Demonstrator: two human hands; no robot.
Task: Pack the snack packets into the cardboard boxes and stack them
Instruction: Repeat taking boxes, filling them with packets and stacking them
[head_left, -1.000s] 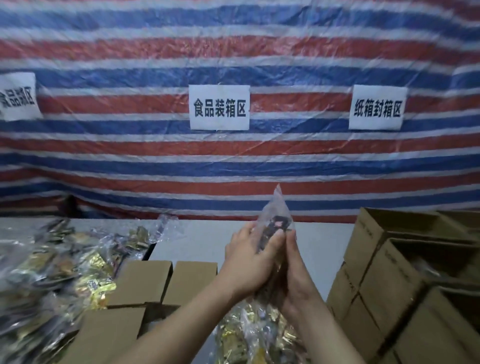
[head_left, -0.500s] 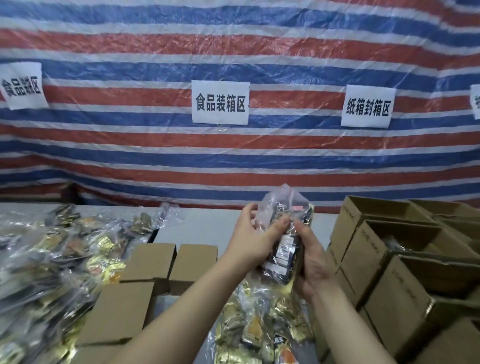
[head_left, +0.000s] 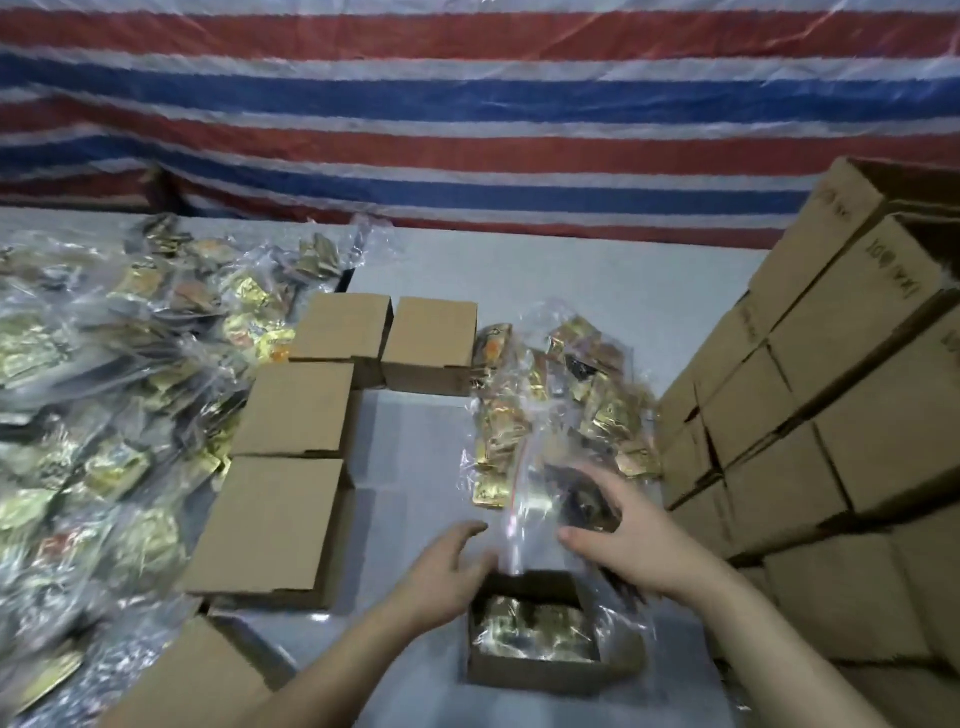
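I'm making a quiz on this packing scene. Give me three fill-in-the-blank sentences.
1. The right hand holds a clear ___ bag of snacks.
2. The small box under the hands is ___, with gold packets inside.
3. The stack of boxes stands on the person's ___ side.

Missing: plastic; open; right

The right hand (head_left: 631, 535) holds a clear bag (head_left: 540, 499) just above an open box (head_left: 550, 649). The left hand (head_left: 447, 571) lies left of that grip. Closed boxes (head_left: 291, 410) and heaped packets (head_left: 104, 364) lie farther left, stacked boxes (head_left: 831, 415) right, loose packets (head_left: 566, 395) behind.
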